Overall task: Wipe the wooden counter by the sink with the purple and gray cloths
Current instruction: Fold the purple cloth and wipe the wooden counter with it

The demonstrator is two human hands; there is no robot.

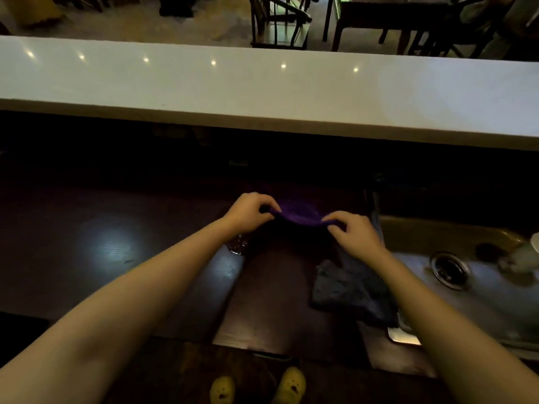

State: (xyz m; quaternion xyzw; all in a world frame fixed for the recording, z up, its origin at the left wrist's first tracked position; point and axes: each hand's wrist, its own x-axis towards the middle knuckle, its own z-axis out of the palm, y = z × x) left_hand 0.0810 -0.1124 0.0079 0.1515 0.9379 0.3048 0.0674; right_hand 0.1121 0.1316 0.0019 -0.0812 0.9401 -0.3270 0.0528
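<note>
Though deep shadow hides most of the dark wooden table [116,252], the left hand [248,212] and right hand [354,233] each pinch a top edge of the purple cloth [294,214], lifted at 12 o'clock. Gray cloth [347,290] lies flat at 3 o'clock, touching the steel sink [481,304], whose contents are blurred.

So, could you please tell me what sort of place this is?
Probably a bar or café service counter: a steel sink set into a dark wooden counter, a raised white ledge, and chairs and tables beyond.
</note>
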